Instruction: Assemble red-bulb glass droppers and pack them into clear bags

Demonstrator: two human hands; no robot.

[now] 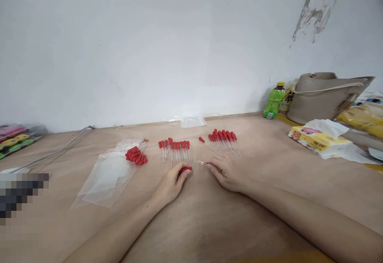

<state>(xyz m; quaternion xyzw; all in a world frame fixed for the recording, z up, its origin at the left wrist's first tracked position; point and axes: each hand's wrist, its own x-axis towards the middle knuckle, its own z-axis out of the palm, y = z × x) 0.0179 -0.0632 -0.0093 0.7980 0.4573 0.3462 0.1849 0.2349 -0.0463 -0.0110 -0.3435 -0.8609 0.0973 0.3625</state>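
My left hand (175,179) is closed on a red rubber bulb (186,169), which pokes out between thumb and fingers. To its right, my right hand (223,172) pinches a thin clear glass tube (201,162) near the middle of the table. Beyond my left hand lies a row of glass droppers with red bulbs (176,145). A second group of red-bulbed droppers (224,136) is behind my right hand, with a single dropper (202,139) at its left. Loose red bulbs (137,156) are piled on clear plastic bags (107,175) at the left.
On the brown-covered table (185,231), a small clear bag (193,122) lies near the wall. A grey cable (66,145) and colourful packets (14,139) are at the left. At the right are a green bottle (274,101), a beige bag (320,97) and a tissue pack (317,140).
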